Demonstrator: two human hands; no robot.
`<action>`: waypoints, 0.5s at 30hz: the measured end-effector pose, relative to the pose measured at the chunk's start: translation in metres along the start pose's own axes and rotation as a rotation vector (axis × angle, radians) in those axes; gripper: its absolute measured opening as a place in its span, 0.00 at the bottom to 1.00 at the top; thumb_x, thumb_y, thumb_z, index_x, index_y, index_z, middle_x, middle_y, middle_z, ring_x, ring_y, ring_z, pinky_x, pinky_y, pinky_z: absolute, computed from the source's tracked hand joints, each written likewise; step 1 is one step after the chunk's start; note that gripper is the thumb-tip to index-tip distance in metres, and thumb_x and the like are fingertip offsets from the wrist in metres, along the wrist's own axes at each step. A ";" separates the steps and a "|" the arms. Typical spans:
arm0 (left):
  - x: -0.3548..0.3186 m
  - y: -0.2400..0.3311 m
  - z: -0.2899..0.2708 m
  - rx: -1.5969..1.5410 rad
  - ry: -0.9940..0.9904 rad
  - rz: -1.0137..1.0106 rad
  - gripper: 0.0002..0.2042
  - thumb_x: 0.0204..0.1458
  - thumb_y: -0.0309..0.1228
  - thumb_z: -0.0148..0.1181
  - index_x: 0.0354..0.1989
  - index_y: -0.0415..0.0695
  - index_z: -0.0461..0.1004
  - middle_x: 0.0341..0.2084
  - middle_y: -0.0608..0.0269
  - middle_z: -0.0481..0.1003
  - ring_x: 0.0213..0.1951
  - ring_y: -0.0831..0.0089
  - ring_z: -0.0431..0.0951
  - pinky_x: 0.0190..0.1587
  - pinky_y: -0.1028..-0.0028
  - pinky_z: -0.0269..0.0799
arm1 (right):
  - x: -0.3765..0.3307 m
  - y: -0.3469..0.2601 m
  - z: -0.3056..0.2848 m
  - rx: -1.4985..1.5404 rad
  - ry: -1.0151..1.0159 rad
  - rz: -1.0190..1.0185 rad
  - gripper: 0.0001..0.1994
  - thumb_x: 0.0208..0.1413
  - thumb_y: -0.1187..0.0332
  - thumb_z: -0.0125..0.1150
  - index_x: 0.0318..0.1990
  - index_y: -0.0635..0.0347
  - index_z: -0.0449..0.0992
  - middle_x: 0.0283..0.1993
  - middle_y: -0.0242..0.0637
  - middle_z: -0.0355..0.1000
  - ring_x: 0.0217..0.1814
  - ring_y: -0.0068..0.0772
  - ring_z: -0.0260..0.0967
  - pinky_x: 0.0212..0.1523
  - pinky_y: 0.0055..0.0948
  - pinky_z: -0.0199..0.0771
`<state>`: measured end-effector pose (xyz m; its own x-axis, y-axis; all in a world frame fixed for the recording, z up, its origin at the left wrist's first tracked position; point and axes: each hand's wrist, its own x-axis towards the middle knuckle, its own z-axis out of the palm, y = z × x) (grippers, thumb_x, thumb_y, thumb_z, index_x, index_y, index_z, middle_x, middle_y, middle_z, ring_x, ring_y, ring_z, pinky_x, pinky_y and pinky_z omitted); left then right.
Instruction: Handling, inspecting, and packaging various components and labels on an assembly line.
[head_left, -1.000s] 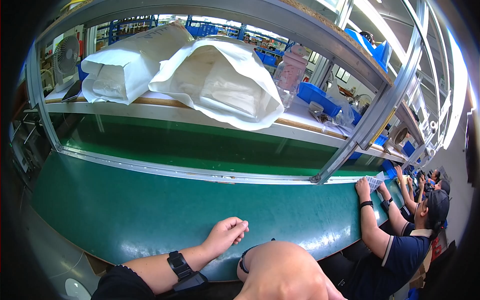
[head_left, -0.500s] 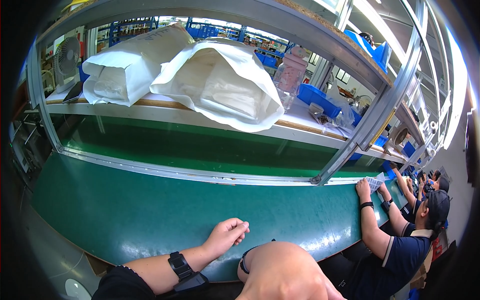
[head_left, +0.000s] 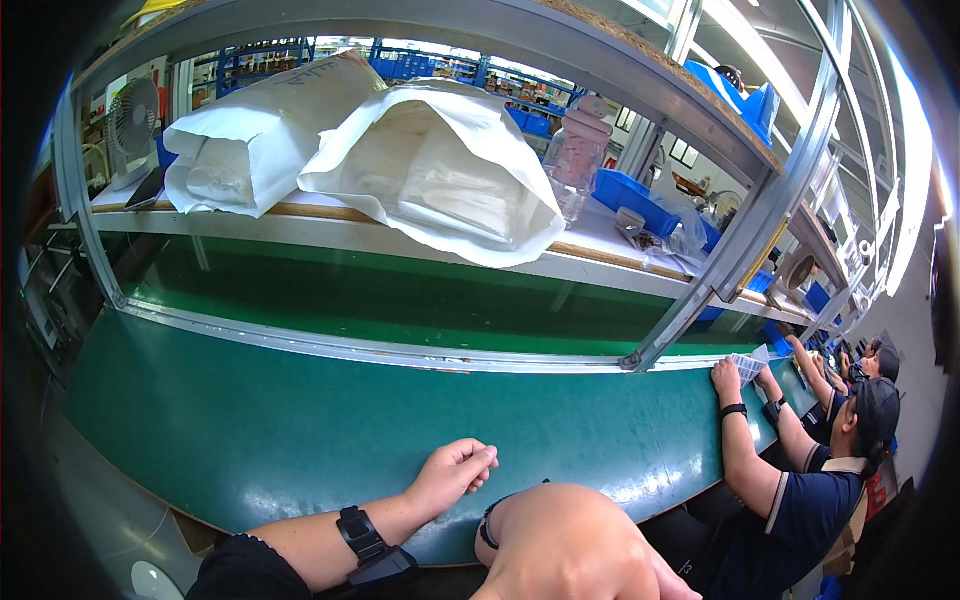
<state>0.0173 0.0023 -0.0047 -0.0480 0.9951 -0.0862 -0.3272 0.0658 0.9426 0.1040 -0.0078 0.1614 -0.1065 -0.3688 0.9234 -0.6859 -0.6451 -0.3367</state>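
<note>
My left hand (head_left: 455, 477) rests on its edge on the green worktop (head_left: 330, 420), near the front side. Its fingers are curled in with the thumb against the index finger, and nothing shows in them. A black strap with a dark device (head_left: 368, 545) is around the left wrist. Very close at the bottom middle is my right hand (head_left: 575, 550), its back and knuckles large in view. A dark band (head_left: 488, 525) shows beside it. The right fingers are mostly hidden below the lower edge, so whether they hold anything does not show.
Two white bags with packed contents (head_left: 440, 175) stand on the shelf above the worktop. Beside them are a pink-topped bottle (head_left: 580, 150), a blue bin (head_left: 635, 200) and a fan (head_left: 132, 115). At the right, a co-worker (head_left: 800, 490) holds a white gridded sheet (head_left: 748, 368).
My left hand stays in place. My right hand shifts very slightly at the lower edge. Farther along the bench, another person's arm and head have moved a little.
</note>
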 end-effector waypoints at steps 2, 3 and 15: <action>0.001 0.000 0.001 -0.002 -0.005 0.000 0.12 0.59 0.38 0.49 0.30 0.43 0.71 0.21 0.73 0.67 0.24 0.86 0.64 0.27 0.84 0.64 | 0.000 -0.001 0.002 -0.004 0.000 0.002 0.25 0.61 0.47 0.41 0.25 0.60 0.71 0.31 0.35 0.68 0.27 0.35 0.64 0.47 0.53 0.54; 0.001 0.001 0.001 0.004 -0.005 -0.001 0.12 0.59 0.39 0.49 0.30 0.43 0.71 0.21 0.73 0.67 0.24 0.86 0.64 0.27 0.84 0.64 | -0.001 -0.001 0.003 -0.004 0.000 0.001 0.25 0.61 0.47 0.41 0.25 0.60 0.71 0.31 0.35 0.68 0.27 0.35 0.64 0.47 0.53 0.54; -0.001 0.002 0.002 0.005 -0.009 -0.020 0.12 0.59 0.38 0.49 0.30 0.43 0.71 0.20 0.74 0.67 0.24 0.86 0.64 0.28 0.84 0.64 | 0.004 0.000 0.004 -0.046 0.000 -0.008 0.25 0.61 0.47 0.41 0.25 0.60 0.71 0.31 0.35 0.68 0.28 0.35 0.65 0.47 0.53 0.54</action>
<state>0.0187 0.0013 -0.0015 -0.0329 0.9942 -0.1020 -0.3234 0.0860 0.9424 0.1064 -0.0114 0.1645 -0.1009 -0.3633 0.9262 -0.7193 -0.6165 -0.3202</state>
